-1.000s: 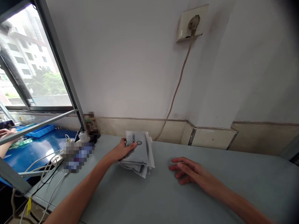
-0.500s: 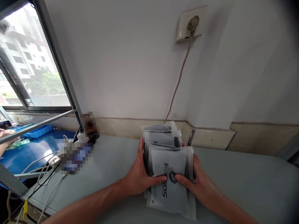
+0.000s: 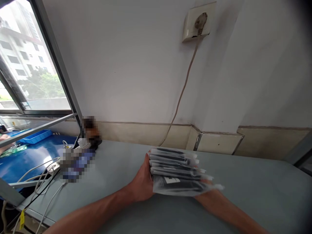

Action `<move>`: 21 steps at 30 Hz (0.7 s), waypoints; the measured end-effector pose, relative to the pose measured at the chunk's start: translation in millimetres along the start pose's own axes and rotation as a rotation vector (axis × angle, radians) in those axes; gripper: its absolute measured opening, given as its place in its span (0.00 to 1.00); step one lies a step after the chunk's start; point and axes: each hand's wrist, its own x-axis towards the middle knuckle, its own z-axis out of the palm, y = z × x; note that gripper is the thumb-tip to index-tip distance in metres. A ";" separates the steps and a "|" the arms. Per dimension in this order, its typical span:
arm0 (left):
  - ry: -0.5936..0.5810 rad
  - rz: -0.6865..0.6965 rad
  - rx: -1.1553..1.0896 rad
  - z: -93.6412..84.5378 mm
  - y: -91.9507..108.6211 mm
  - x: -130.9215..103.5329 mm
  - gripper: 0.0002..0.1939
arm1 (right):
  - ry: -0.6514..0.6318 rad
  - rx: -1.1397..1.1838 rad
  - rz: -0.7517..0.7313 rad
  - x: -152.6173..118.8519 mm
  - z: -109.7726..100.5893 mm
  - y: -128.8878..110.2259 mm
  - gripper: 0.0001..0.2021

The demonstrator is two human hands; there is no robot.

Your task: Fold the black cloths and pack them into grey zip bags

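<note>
A stack of frosted plastic packets (image 3: 180, 187) with dark contents stands edge-up above the grey tabletop, its upper edges fanned toward me. A pale label shows through the nearest one. My left hand (image 3: 142, 182) is closed around the stack's left side, its thumb side along the edges. On the right, my right hand (image 3: 207, 194) grips the stack from below and behind the nearest packet, which hides most of its fingers.
A power strip with white cables (image 3: 55, 167) lies on the left of the grey table (image 3: 117, 169). Behind is a wall with a plugged-in socket (image 3: 200, 22) and hanging cord. Beyond a metal frame, a blue table (image 3: 36, 156) holds a blue tray (image 3: 36, 136), near another person's hand.
The packets have tipped from showing their printed front faces to showing their upper edges. My right hand has turned and gone mostly behind the stack; both thumbs have left the front.
</note>
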 end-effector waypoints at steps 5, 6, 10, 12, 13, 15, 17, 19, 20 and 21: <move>0.114 -0.081 -0.038 1.0 0.8 -4.1 0.42 | -0.005 0.078 0.135 -0.5 6.5 1.2 0.31; 0.103 -0.099 -0.028 0.4 -0.9 -4.2 0.45 | -0.010 0.057 0.138 -0.1 7.0 -1.0 0.31; 0.064 -0.184 -0.040 0.3 -8.2 -3.5 0.46 | -0.088 0.020 0.136 3.7 8.3 -15.9 0.36; 0.092 -0.200 -0.025 2.0 -9.8 -4.9 0.40 | -0.085 0.055 0.154 4.0 10.0 -19.0 0.39; 0.114 -0.193 0.001 3.0 -10.0 -6.1 0.39 | -0.066 0.073 0.169 3.4 10.9 -17.9 0.40; 0.152 -0.138 0.059 4.3 -9.2 -8.7 0.40 | -0.031 0.083 0.190 1.1 12.2 -12.0 0.39; 0.144 -0.063 0.082 3.8 -7.6 -10.2 0.44 | -0.019 0.054 0.189 -0.9 12.2 -5.8 0.35; 0.099 -0.031 0.061 1.9 -6.5 -9.8 0.49 | -0.034 0.015 0.177 -1.0 11.6 -4.6 0.32; 0.072 -0.043 0.038 0.7 -6.5 -9.2 0.52 | -0.041 0.018 0.167 -0.2 11.5 -6.5 0.31; 0.049 -0.070 0.015 -0.3 -7.1 -8.5 0.55 | -0.048 0.041 0.158 1.0 11.7 -9.7 0.31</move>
